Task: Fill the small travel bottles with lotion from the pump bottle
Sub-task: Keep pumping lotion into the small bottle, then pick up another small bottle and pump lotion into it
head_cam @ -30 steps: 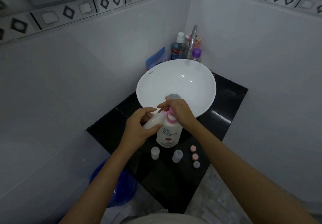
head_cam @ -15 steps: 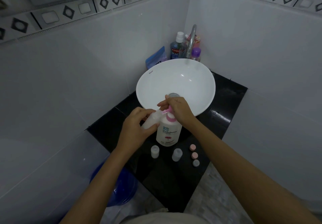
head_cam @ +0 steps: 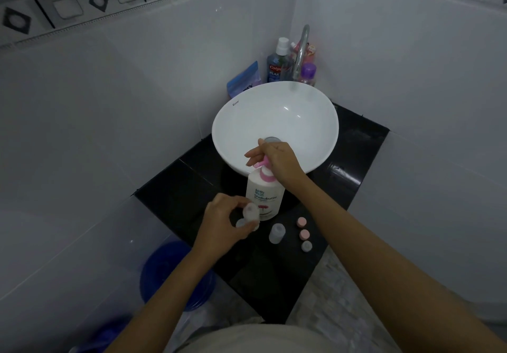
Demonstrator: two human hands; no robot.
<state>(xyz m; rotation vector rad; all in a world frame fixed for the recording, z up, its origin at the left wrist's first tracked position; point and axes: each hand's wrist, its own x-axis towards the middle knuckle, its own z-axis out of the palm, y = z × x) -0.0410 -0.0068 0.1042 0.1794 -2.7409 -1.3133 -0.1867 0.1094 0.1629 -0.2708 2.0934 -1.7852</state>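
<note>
Head view: left hand (head_cam: 222,226) fingers grip a small bottle (head_cam: 251,212) low, below the pump bottle (head_cam: 262,196) spout pinched by the right hand (head_cam: 277,158).

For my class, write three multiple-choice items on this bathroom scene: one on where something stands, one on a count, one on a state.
1. Where does the pump bottle stand?
A. inside the basin
B. on the black counter, in front of the basin
C. on the floor

2. How many loose caps lie in a row on the counter?
A. one
B. three
C. five

3. What is the left hand doing?
A. gripping a small travel bottle
B. resting flat on the counter
C. turning the tap

Key:
1 B: its base sits on the dark counter, below the basin rim.
2 B: two pink caps and one grey cap lie right of the pump bottle.
3 A: its fingers curl round the travel bottle.
</note>
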